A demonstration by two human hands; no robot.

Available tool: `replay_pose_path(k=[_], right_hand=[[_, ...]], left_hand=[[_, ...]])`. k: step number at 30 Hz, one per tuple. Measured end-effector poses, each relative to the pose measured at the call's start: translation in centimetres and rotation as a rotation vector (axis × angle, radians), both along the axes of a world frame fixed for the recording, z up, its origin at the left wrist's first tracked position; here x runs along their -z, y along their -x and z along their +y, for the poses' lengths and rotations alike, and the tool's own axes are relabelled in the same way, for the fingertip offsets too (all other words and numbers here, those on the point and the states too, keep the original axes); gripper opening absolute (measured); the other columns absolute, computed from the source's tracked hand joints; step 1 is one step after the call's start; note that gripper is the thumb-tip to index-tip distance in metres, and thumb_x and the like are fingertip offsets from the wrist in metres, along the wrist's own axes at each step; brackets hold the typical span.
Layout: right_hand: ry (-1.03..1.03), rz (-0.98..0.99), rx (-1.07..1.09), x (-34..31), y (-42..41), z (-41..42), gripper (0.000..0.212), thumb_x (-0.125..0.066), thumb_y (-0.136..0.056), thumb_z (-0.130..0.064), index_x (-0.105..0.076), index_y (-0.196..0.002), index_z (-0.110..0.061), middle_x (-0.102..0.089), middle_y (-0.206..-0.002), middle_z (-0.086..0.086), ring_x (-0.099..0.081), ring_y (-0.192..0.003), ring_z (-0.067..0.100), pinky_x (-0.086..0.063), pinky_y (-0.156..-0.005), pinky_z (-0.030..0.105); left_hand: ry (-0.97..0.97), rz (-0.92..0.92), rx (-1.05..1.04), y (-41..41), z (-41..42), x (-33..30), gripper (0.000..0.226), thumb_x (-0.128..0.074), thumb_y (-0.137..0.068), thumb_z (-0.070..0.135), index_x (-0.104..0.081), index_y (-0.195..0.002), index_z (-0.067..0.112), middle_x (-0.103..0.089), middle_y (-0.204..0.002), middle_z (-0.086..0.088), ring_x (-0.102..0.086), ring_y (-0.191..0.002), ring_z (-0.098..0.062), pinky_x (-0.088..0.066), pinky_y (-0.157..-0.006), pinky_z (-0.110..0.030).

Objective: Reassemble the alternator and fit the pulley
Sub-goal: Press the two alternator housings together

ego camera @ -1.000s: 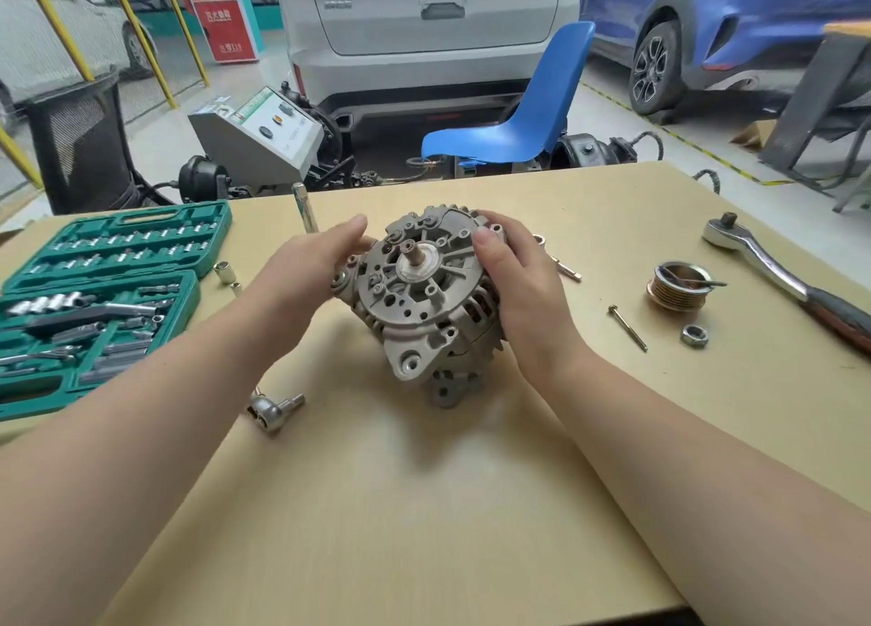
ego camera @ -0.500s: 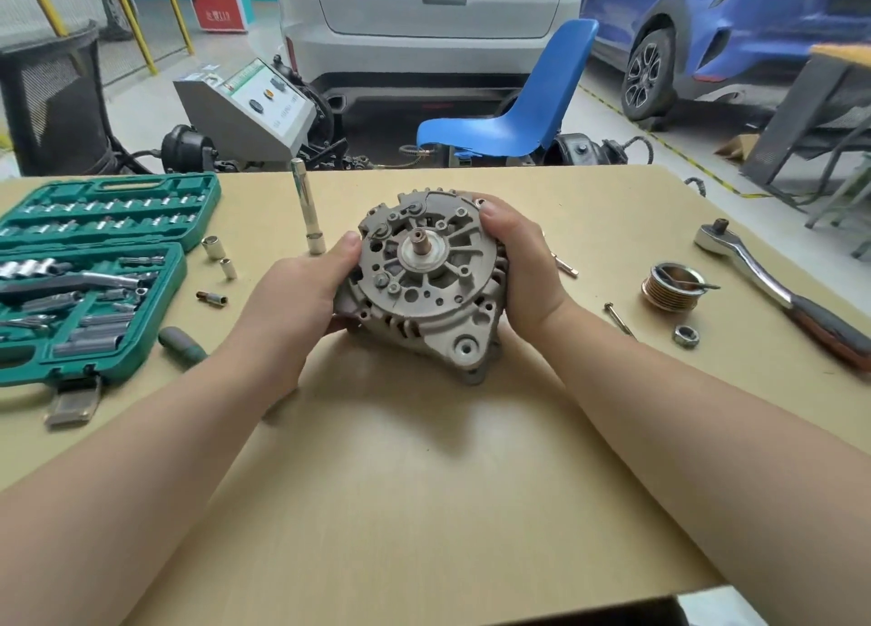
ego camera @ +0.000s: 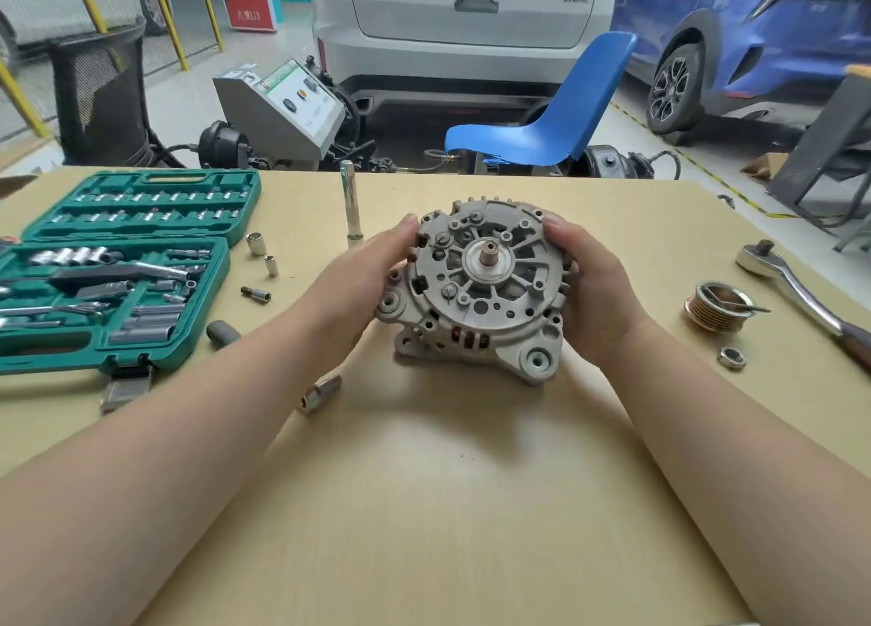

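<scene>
Since the earlier frame the alternator [ego camera: 480,286] has turned a little between the palms, so its big mounting ear now sits low on the right and the small ear points left. It stands on edge at mid-table [ego camera: 424,507], its shaft stub aimed up toward the camera. The left hand [ego camera: 363,276] cups its left flank and the right hand [ego camera: 589,286] its right flank, fingers of both curled round the rim and grasping the housing — a two-sided hold that likely squares the halves and keeps the heavy body from rolling. The shaft is bare. The pulley [ego camera: 716,312] lies well to the right with a thin bolt across its mouth, the nut [ego camera: 731,357] just in front of it and the ratchet [ego camera: 801,291] beyond — all within the right hand's reach, probably laid out for fitting. To the left, the open socket case [ego camera: 118,272], with loose sockets [ego camera: 257,243] between it and the alternator.
</scene>
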State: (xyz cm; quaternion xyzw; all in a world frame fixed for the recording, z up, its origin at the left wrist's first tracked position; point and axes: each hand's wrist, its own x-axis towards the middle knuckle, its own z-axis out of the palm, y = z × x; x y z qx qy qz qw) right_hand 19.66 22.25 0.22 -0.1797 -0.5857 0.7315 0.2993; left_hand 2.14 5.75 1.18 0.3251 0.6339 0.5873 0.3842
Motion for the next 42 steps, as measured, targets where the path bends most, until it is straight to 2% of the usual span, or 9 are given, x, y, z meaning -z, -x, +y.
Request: replay_pose_path(k=[4,7,10,14,21,26,32,37,42], right_hand=[[0.124,0.060,0.053,0.4,0.4,-0.9,0.049,-0.048,-0.100,-0.040,-0.070,-0.128,-0.006,-0.073,-0.124,0.022,-0.071,-0.113,0.040,-0.061,-0.093,0.047],[0.182,0.059,0.082,0.6,0.7,-1.0,0.058,-0.047,-0.102,-0.041,-0.060,-0.139,0.002,-0.066,-0.133,0.029,-0.063,-0.124,0.049,-0.052,-0.106,0.059],[0.210,0.113,0.061,0.4,1.0,-1.1,0.049,-0.048,-0.103,-0.037,-0.071,-0.125,-0.001,-0.071,-0.123,0.027,-0.069,-0.113,0.045,-0.057,-0.097,0.055],[0.201,0.157,-0.020,-0.2,1.7,-1.3,0.044,-0.045,-0.104,-0.031,-0.079,-0.107,-0.004,-0.077,-0.107,0.023,-0.075,-0.097,0.038,-0.062,-0.082,0.045],[0.211,0.125,-0.074,-0.1,1.4,-1.3,0.055,-0.054,-0.101,-0.040,-0.064,-0.134,0.003,-0.067,-0.128,0.030,-0.067,-0.117,0.047,-0.056,-0.098,0.053],[0.190,0.131,-0.111,0.3,0.4,-1.3,0.042,-0.048,-0.105,-0.035,-0.070,-0.129,-0.009,-0.073,-0.123,0.021,-0.071,-0.114,0.038,-0.058,-0.093,0.046],[0.180,0.096,-0.066,0.1,0.7,-1.7,0.052,-0.045,-0.106,-0.037,-0.060,-0.140,-0.001,-0.072,-0.121,0.023,-0.071,-0.110,0.038,-0.060,-0.091,0.046],[0.195,0.085,-0.022,0.2,0.8,-1.7,0.056,-0.047,-0.105,-0.042,-0.060,-0.140,-0.001,-0.071,-0.124,0.024,-0.069,-0.114,0.040,-0.058,-0.097,0.050],[0.050,0.022,0.202,-0.2,0.3,0.8,0.056,-0.040,-0.106,-0.055,-0.068,-0.131,-0.013,-0.072,-0.131,0.011,-0.065,-0.126,0.033,-0.049,-0.109,0.057]], left_hand=[[-0.059,-0.212,0.085,0.5,0.8,0.1,0.036,-0.056,-0.108,0.045,-0.088,-0.102,0.029,-0.082,-0.114,-0.007,-0.082,-0.098,-0.024,-0.065,-0.074,-0.030],[-0.122,-0.326,0.093,0.5,1.0,1.2,0.037,-0.052,-0.110,0.037,-0.080,-0.125,0.017,-0.078,-0.127,-0.011,-0.078,-0.113,-0.030,-0.065,-0.086,-0.037],[-0.158,-0.306,0.099,0.3,0.9,1.7,0.040,-0.047,-0.111,0.034,-0.067,-0.140,0.014,-0.076,-0.132,-0.011,-0.075,-0.120,-0.030,-0.064,-0.096,-0.041],[-0.185,-0.246,0.066,-0.1,0.4,1.6,0.039,-0.044,-0.114,0.031,-0.060,-0.146,0.017,-0.074,-0.136,-0.010,-0.071,-0.127,-0.033,-0.060,-0.106,-0.047],[-0.247,-0.269,0.040,-0.1,-0.5,1.9,0.036,-0.050,-0.112,0.028,-0.059,-0.145,0.017,-0.073,-0.138,-0.010,-0.072,-0.126,-0.031,-0.062,-0.101,-0.047],[-0.251,-0.270,0.002,0.3,-1.0,2.2,0.043,-0.063,-0.100,0.027,-0.063,-0.139,0.010,-0.073,-0.135,-0.018,-0.068,-0.128,-0.043,-0.058,-0.105,-0.059],[-0.252,-0.256,-0.032,0.3,-1.0,2.4,0.048,-0.066,-0.096,0.025,-0.063,-0.140,0.006,-0.071,-0.137,-0.022,-0.059,-0.137,-0.047,-0.047,-0.114,-0.068],[-0.127,-0.011,-0.052,1.1,-1.5,0.8,0.053,-0.066,-0.091,0.043,-0.068,-0.139,0.021,-0.075,-0.131,-0.002,-0.067,-0.130,-0.031,-0.049,-0.117,-0.055],[-0.180,0.298,-0.321,4.5,-3.1,0.0,0.028,-0.063,-0.095,0.046,-0.077,-0.114,0.031,-0.081,-0.108,0.008,-0.075,-0.102,-0.014,-0.059,-0.091,-0.035]])
